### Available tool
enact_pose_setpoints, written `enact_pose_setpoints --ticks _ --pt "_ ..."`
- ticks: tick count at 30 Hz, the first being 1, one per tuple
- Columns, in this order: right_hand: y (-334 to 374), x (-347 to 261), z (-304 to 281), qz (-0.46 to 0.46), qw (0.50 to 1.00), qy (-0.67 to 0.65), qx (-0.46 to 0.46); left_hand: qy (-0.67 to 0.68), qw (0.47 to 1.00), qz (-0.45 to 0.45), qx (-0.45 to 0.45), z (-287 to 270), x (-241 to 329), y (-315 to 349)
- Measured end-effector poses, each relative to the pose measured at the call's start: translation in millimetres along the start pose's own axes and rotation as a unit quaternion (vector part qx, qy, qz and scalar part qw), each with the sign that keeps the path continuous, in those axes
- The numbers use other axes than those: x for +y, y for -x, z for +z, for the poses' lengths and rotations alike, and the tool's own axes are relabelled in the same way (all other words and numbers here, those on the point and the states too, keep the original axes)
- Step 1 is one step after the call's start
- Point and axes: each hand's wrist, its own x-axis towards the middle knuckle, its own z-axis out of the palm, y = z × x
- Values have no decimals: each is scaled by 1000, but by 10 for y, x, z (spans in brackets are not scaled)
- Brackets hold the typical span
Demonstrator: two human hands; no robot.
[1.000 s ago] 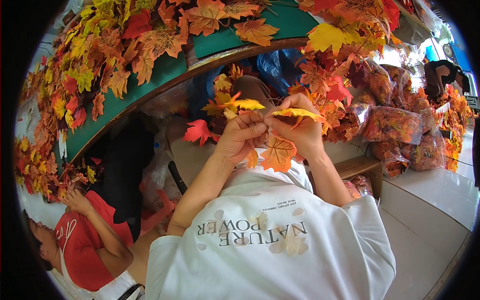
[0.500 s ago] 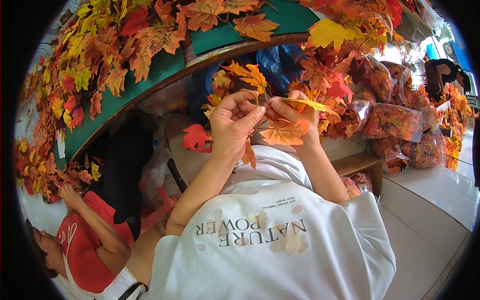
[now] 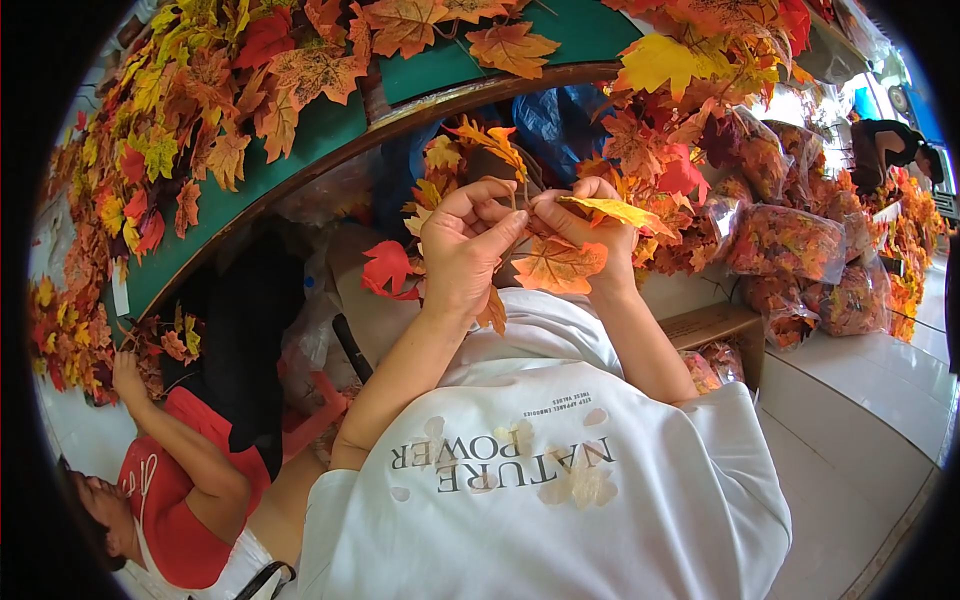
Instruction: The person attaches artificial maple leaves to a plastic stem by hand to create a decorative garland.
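Artificial maple-leaf spray (image 3: 575, 262) is up in front of the white T-shirt (image 3: 540, 420), left hand (image 3: 460, 250) clamped on a thin stem (image 3: 514, 198), right hand (image 3: 606, 238) pinched on it too, exact contact hidden. Stem's long axis points away from the body, yellow leaf (image 3: 625, 212) rightward; green-topped table (image 3: 430, 72) edge lies beyond the fingertips, some gap between, blue plastic bag (image 3: 560, 128) there.
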Motion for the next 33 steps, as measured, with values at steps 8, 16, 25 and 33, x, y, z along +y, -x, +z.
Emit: enact_pose_setpoints --ticks 8,16,25,33 --pt "-20 11 26 -8 995 98 3 -163 972 167 -20 -2 -61 0" --pt "-49 -8 27 4 983 180 -35 -322 929 180 -32 -123 -53 23" --pt "5 262 -128 -45 977 201 -59 -497 815 297 -12 -115 -64 39" --pt "-132 213 -315 110 973 158 -126 -538 745 393 -42 -268 -120 38"
